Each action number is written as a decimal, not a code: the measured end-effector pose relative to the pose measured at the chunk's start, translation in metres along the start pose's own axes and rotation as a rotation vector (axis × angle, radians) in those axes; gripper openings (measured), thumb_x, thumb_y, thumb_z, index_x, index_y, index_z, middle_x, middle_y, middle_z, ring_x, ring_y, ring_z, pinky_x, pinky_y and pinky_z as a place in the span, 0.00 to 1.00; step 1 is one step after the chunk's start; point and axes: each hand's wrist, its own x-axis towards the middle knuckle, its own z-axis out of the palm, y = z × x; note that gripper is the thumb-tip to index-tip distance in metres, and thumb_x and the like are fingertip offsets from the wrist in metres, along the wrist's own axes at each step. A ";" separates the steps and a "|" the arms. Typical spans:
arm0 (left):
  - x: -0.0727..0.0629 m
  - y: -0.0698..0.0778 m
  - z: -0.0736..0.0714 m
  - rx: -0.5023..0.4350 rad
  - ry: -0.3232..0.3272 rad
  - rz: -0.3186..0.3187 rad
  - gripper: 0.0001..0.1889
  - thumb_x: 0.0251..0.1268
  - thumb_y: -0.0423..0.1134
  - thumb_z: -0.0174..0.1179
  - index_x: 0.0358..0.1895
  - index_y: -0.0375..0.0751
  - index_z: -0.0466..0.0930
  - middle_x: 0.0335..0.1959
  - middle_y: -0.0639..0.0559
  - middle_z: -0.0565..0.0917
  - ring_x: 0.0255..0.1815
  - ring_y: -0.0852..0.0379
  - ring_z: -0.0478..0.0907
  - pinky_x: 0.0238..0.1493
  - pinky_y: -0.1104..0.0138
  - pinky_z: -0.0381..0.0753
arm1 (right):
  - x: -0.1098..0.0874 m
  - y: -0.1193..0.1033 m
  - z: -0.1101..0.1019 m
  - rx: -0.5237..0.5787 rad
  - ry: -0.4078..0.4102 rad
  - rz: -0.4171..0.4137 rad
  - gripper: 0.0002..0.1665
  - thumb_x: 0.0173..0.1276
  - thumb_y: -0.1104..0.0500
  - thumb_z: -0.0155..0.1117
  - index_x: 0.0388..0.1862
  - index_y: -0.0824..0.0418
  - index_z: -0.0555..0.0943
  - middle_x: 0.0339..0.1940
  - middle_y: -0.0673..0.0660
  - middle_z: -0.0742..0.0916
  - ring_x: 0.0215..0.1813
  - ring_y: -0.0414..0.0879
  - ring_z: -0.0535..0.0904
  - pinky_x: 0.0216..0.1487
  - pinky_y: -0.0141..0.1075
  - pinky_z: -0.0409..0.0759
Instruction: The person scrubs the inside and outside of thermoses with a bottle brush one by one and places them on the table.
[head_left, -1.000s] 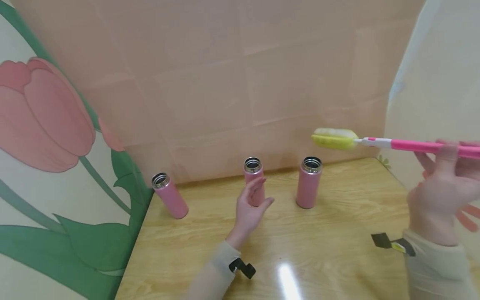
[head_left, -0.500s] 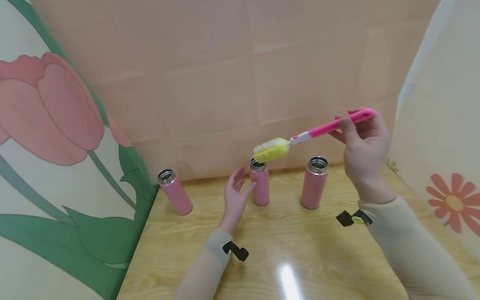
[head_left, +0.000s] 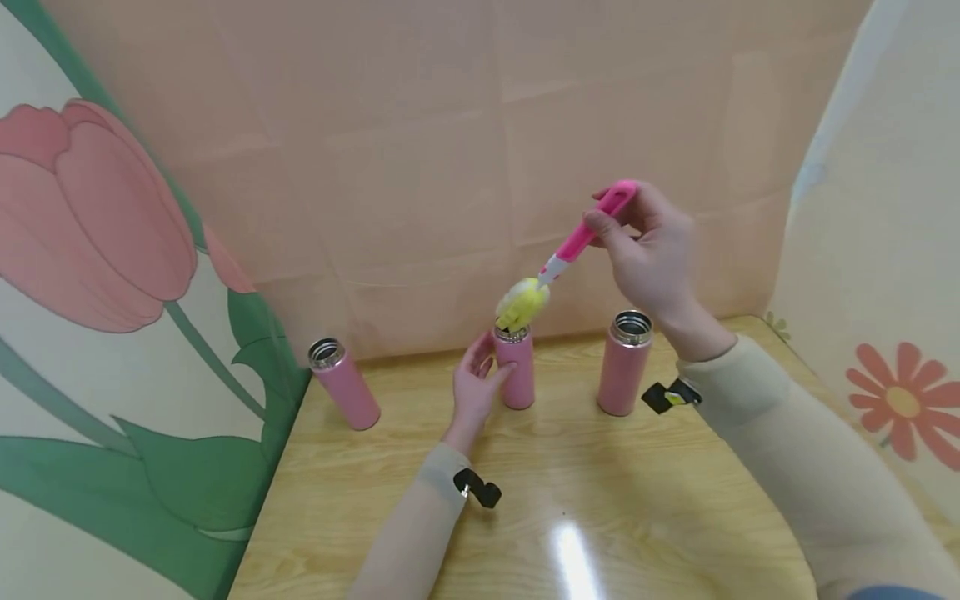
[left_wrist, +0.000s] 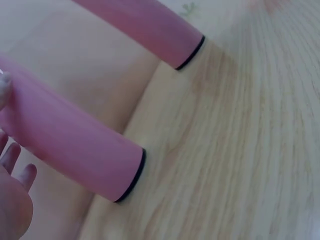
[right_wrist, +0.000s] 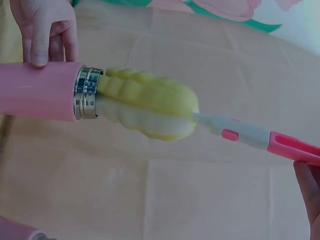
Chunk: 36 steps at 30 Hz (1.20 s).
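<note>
My right hand [head_left: 651, 254] pinches the pink handle of a bottle brush [head_left: 577, 240]. Its yellow and white sponge head [right_wrist: 150, 102] tilts down to the middle pink bottle [head_left: 518, 375], the tip at the mouth and most of the sponge outside. In the right wrist view the tip sits just inside the shiny metal neck [right_wrist: 87, 93]. My left hand [head_left: 474, 387] holds this bottle from its left side, thumb in front and fingers behind. That bottle [left_wrist: 75, 135] stands upright on its dark base in the left wrist view.
A second uncapped pink bottle [head_left: 625, 367] stands to the right, below my right wrist. Another uncapped one [head_left: 345, 385] is at the table's left side. The wooden table [head_left: 637, 500] meets a peach cloth backdrop [head_left: 405, 192] close behind the bottles.
My right hand has brought the brush leftward from the far right and tilted its sponge down to the middle bottle's mouth. My left hand has shifted to that bottle's left side and taken hold.
</note>
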 end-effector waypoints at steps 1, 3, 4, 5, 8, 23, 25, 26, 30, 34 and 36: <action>0.000 -0.001 0.000 -0.004 -0.003 -0.004 0.36 0.58 0.24 0.78 0.72 0.35 0.78 0.68 0.41 0.83 0.72 0.44 0.77 0.76 0.47 0.72 | 0.001 0.000 0.002 -0.021 -0.006 -0.020 0.13 0.71 0.69 0.74 0.52 0.71 0.85 0.35 0.55 0.88 0.35 0.44 0.86 0.38 0.30 0.89; -0.001 -0.002 0.000 -0.007 -0.007 -0.007 0.36 0.57 0.23 0.78 0.71 0.34 0.78 0.68 0.41 0.83 0.71 0.44 0.77 0.76 0.48 0.73 | 0.003 -0.001 0.006 -0.057 -0.026 -0.053 0.12 0.71 0.69 0.74 0.51 0.71 0.85 0.34 0.56 0.88 0.34 0.42 0.86 0.37 0.29 0.88; -0.002 -0.003 0.001 -0.009 -0.009 -0.007 0.36 0.56 0.22 0.78 0.71 0.34 0.78 0.68 0.40 0.83 0.71 0.44 0.77 0.76 0.48 0.73 | 0.004 -0.001 0.008 -0.068 -0.037 -0.062 0.12 0.72 0.68 0.74 0.51 0.70 0.85 0.34 0.56 0.88 0.34 0.41 0.85 0.37 0.29 0.88; -0.002 -0.003 0.001 -0.009 -0.010 -0.008 0.36 0.56 0.22 0.78 0.70 0.34 0.79 0.67 0.40 0.83 0.71 0.44 0.78 0.75 0.49 0.74 | 0.005 -0.002 0.010 -0.085 -0.046 -0.065 0.11 0.72 0.68 0.74 0.50 0.69 0.86 0.33 0.57 0.88 0.34 0.40 0.85 0.37 0.28 0.88; -0.003 -0.006 0.003 -0.017 -0.013 -0.009 0.36 0.55 0.21 0.78 0.70 0.34 0.79 0.67 0.41 0.83 0.70 0.44 0.78 0.74 0.50 0.75 | 0.008 -0.004 0.016 -0.132 -0.080 -0.054 0.11 0.74 0.65 0.74 0.50 0.69 0.85 0.33 0.58 0.88 0.34 0.41 0.84 0.36 0.26 0.87; -0.007 -0.011 0.007 -0.013 0.020 -0.023 0.35 0.54 0.21 0.79 0.68 0.38 0.81 0.65 0.46 0.85 0.69 0.48 0.79 0.72 0.54 0.78 | 0.025 -0.015 0.035 -0.214 -0.339 0.043 0.08 0.78 0.63 0.69 0.49 0.68 0.82 0.40 0.60 0.90 0.40 0.50 0.89 0.41 0.27 0.87; -0.008 -0.011 0.006 -0.005 0.028 -0.031 0.34 0.53 0.22 0.80 0.67 0.38 0.82 0.65 0.46 0.85 0.69 0.48 0.79 0.71 0.54 0.79 | 0.027 -0.014 0.035 -0.199 -0.359 0.065 0.08 0.78 0.64 0.68 0.50 0.69 0.82 0.41 0.61 0.90 0.41 0.51 0.89 0.42 0.29 0.89; -0.008 -0.010 0.005 -0.002 0.029 -0.033 0.34 0.53 0.23 0.80 0.66 0.37 0.82 0.64 0.46 0.85 0.69 0.47 0.80 0.71 0.53 0.79 | 0.027 -0.013 0.035 -0.189 -0.365 0.075 0.08 0.78 0.64 0.68 0.50 0.69 0.82 0.41 0.61 0.90 0.41 0.51 0.89 0.43 0.31 0.89; -0.010 -0.009 0.002 0.014 0.017 -0.047 0.33 0.53 0.24 0.81 0.66 0.37 0.83 0.64 0.45 0.86 0.68 0.47 0.80 0.70 0.54 0.80 | 0.028 -0.009 0.034 -0.164 -0.379 0.096 0.07 0.78 0.65 0.68 0.49 0.68 0.83 0.41 0.61 0.90 0.41 0.49 0.89 0.44 0.37 0.91; -0.011 -0.009 0.000 0.024 -0.004 -0.062 0.33 0.55 0.25 0.81 0.67 0.37 0.83 0.64 0.45 0.86 0.69 0.48 0.81 0.70 0.54 0.80 | 0.029 -0.008 0.034 -0.149 -0.405 0.103 0.05 0.78 0.66 0.68 0.48 0.67 0.83 0.42 0.61 0.90 0.40 0.48 0.89 0.43 0.35 0.91; -0.012 -0.009 0.000 0.027 -0.015 -0.066 0.34 0.55 0.25 0.81 0.68 0.38 0.82 0.65 0.45 0.86 0.69 0.48 0.80 0.70 0.54 0.80 | 0.029 -0.008 0.034 -0.142 -0.421 0.108 0.05 0.78 0.66 0.68 0.48 0.68 0.83 0.42 0.62 0.90 0.40 0.49 0.89 0.43 0.34 0.91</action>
